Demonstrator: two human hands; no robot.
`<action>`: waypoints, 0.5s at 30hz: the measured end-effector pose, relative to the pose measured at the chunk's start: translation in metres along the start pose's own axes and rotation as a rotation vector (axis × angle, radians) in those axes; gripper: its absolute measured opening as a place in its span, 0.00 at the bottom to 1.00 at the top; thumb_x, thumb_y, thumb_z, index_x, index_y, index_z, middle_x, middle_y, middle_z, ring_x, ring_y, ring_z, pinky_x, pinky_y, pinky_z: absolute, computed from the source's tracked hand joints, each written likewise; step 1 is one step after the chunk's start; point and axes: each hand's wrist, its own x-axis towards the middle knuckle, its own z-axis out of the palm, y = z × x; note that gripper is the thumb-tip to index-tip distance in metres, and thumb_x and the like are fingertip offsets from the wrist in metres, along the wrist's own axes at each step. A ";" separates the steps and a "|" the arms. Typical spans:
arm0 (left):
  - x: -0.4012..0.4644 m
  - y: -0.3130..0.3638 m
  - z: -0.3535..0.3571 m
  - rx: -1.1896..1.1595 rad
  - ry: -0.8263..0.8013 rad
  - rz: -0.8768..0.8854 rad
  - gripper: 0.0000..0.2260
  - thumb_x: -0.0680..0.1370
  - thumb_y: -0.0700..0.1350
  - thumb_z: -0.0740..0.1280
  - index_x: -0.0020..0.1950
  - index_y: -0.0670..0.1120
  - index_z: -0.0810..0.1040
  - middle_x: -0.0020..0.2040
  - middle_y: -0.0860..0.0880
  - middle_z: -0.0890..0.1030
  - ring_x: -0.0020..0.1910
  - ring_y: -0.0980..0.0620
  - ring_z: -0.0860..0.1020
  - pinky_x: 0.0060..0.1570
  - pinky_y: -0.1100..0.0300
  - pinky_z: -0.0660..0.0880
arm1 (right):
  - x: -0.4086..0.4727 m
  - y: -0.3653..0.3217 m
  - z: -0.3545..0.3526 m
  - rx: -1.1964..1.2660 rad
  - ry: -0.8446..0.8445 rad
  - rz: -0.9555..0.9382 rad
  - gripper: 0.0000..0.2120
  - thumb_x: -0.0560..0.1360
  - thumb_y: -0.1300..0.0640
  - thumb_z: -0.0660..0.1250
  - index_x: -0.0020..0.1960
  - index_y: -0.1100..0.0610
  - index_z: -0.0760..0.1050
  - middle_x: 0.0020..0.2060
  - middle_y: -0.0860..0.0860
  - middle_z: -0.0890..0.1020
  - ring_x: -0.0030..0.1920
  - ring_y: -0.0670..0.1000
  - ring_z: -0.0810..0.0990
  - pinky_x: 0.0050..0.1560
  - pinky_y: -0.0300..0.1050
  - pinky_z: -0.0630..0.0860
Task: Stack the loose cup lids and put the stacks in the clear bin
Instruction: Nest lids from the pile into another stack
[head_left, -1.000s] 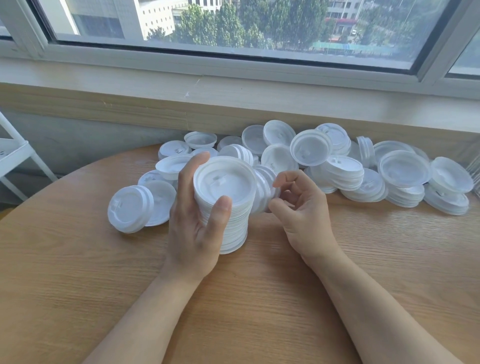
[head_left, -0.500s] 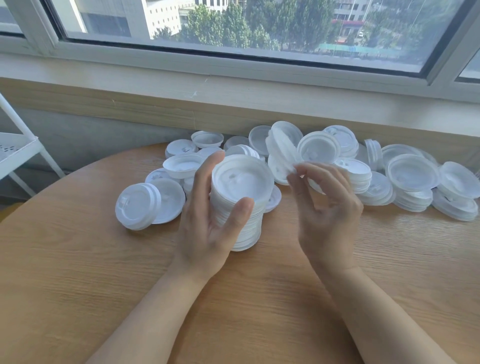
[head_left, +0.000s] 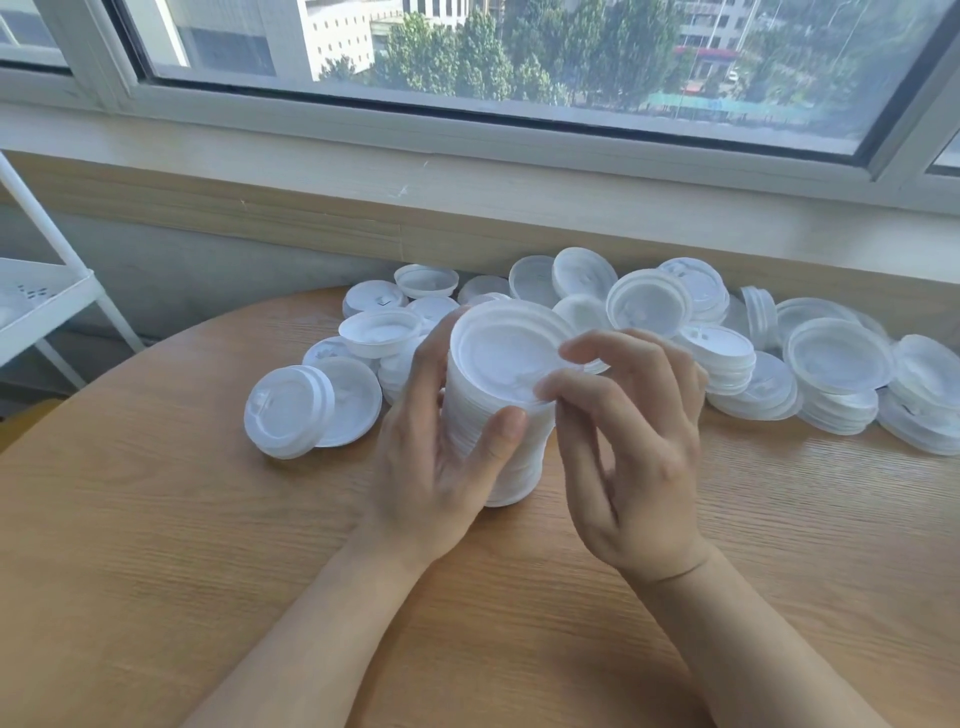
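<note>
The right hand (head_left: 631, 441), empty beside the stack (head_left: 498, 415) a second ago, then up at its 2 o'clock with a lid (head_left: 511, 353), now sets that lid on the stack's top, fingertips (head_left: 550, 387) pinching its rim.

White plastic lids on a pale wooden table beneath a glass window.

The round white plastic cup lids (head_left: 836, 358) look thin, smooth and faintly glossy, some slightly translucent; the tall white plastic lid stack (head_left: 498, 415) has a finely ribbed side. The round light wooden table (head_left: 156, 545) is matt with visible grain. The white metal rack (head_left: 47, 306) looks smooth and painted.
</note>
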 end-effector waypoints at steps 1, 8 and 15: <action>-0.001 -0.001 0.000 0.008 0.003 0.005 0.35 0.82 0.63 0.65 0.80 0.41 0.63 0.73 0.46 0.77 0.73 0.45 0.75 0.70 0.46 0.73 | 0.001 -0.001 -0.001 0.019 0.001 0.016 0.12 0.81 0.59 0.62 0.49 0.59 0.84 0.56 0.55 0.81 0.59 0.55 0.76 0.59 0.61 0.69; -0.003 -0.002 0.001 0.070 0.058 0.078 0.38 0.82 0.68 0.59 0.83 0.45 0.56 0.82 0.52 0.64 0.80 0.56 0.66 0.74 0.63 0.65 | 0.003 0.002 0.003 0.262 -0.128 0.285 0.26 0.87 0.47 0.50 0.77 0.62 0.68 0.75 0.53 0.72 0.78 0.53 0.67 0.74 0.64 0.65; -0.004 -0.003 0.000 0.086 0.109 0.072 0.26 0.85 0.67 0.51 0.74 0.51 0.68 0.70 0.66 0.73 0.65 0.67 0.73 0.63 0.68 0.69 | -0.001 0.006 0.008 0.344 -0.141 0.376 0.25 0.88 0.45 0.50 0.74 0.58 0.73 0.70 0.48 0.78 0.73 0.53 0.74 0.70 0.63 0.70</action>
